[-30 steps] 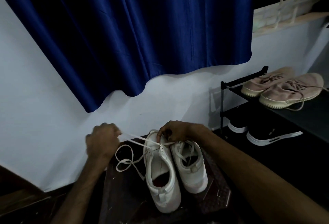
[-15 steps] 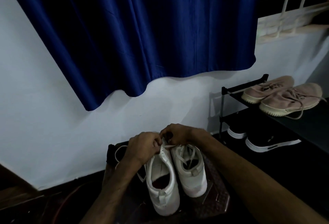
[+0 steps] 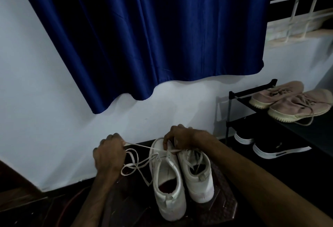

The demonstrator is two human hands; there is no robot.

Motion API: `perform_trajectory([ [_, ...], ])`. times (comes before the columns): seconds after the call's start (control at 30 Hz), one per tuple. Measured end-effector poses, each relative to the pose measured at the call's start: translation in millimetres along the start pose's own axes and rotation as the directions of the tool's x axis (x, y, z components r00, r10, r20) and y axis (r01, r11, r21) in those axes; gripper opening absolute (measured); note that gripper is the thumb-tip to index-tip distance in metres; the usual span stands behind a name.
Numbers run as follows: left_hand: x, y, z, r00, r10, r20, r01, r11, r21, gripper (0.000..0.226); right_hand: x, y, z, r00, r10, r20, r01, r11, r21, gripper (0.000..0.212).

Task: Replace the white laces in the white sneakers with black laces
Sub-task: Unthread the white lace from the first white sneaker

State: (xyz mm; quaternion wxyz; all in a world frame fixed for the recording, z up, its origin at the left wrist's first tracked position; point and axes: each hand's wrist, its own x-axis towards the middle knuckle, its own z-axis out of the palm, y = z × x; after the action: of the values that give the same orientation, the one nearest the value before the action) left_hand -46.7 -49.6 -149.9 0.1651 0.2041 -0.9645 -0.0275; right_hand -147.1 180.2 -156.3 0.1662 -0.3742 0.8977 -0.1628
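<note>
This is the unlacing step: the left hand (image 3: 110, 156), fingers curled tight round the flat white lace (image 3: 138, 163), holds it taut out to the left of the left-standing white leather sneaker (image 3: 169, 187), with loose loops hanging between hand and shoe. The right hand (image 3: 180, 135) pinches the front eyelet row of that sneaker with bent fingertips, steadying it on the dark patterned stool (image 3: 223, 207) beside its laced white partner sneaker (image 3: 198, 176). Next, I judge, the lace must be worked free of the last eyelets near the toe; no black laces are in view.
</note>
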Motion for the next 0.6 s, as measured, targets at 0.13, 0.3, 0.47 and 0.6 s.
perform_trajectory([
  [0.13,9.5,-35.6,-9.4,0.994,-0.107,-0.009,0.107,0.993,-0.05,0.021,-4.4,-5.3,0.9,0.999,0.011,-0.047,-0.016,0.993,-0.116,0.028],
  [0.3,5.6,-35.0,-7.1,0.992,0.039,0.122,-0.037,0.999,-0.012,0.018,-5.7,-4.7,4.3,0.997,0.03,-0.067,-0.037,0.993,-0.11,0.031],
  [0.47,-14.1,34.0,-0.1,0.896,0.428,0.118,-0.35,0.845,-0.405,0.015,-7.6,-5.1,6.7,0.996,0.051,-0.08,-0.059,0.992,-0.107,0.036],
  [0.6,-21.1,67.9,3.9,0.839,0.489,0.238,-0.382,0.842,-0.38,0.014,-8.6,-4.6,9.1,0.993,0.065,-0.096,-0.079,0.986,-0.145,0.037],
])
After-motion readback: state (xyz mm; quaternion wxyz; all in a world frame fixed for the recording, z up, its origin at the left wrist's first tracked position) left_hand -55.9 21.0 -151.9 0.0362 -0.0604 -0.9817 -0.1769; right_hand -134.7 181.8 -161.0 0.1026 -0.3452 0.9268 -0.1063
